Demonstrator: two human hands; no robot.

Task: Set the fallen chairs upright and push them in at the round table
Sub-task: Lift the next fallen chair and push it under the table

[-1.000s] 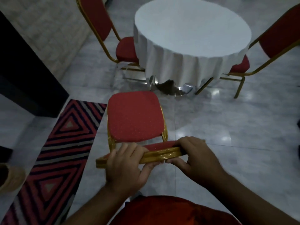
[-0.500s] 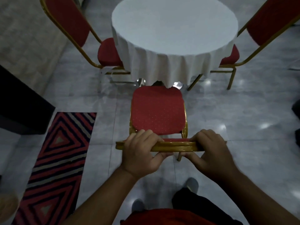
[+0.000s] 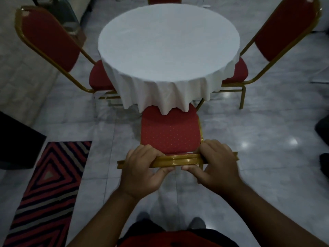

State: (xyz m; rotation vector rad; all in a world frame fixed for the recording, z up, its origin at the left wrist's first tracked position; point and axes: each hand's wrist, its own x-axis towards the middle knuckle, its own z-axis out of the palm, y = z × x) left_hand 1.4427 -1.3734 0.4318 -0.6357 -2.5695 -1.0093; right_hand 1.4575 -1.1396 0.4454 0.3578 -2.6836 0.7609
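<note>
Gold chair-back — both hands clamped, thumbs under.

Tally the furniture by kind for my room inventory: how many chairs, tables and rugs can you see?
Chairs: 4 (held chair, left chair, right chair, far chair, only partly in view)
Round tables: 1
Striped rugs: 1
Total: 6
</note>
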